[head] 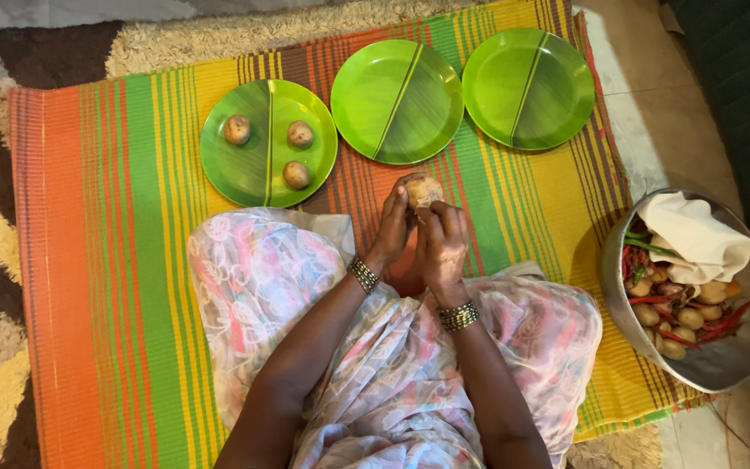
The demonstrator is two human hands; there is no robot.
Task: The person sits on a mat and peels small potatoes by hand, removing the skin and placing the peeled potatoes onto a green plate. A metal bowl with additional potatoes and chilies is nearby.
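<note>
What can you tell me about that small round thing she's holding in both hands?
The potato is small, roundish and light brown, with a dull, slightly mottled skin that looks unpeeled and whole. It is held above the striped mat, just below the middle green plate. The left hand cups its left side and the right hand grips it from below and the right, fingers curled against it. Its underside is hidden by the fingers. It matches the three potatoes lying on the left plate.
</note>
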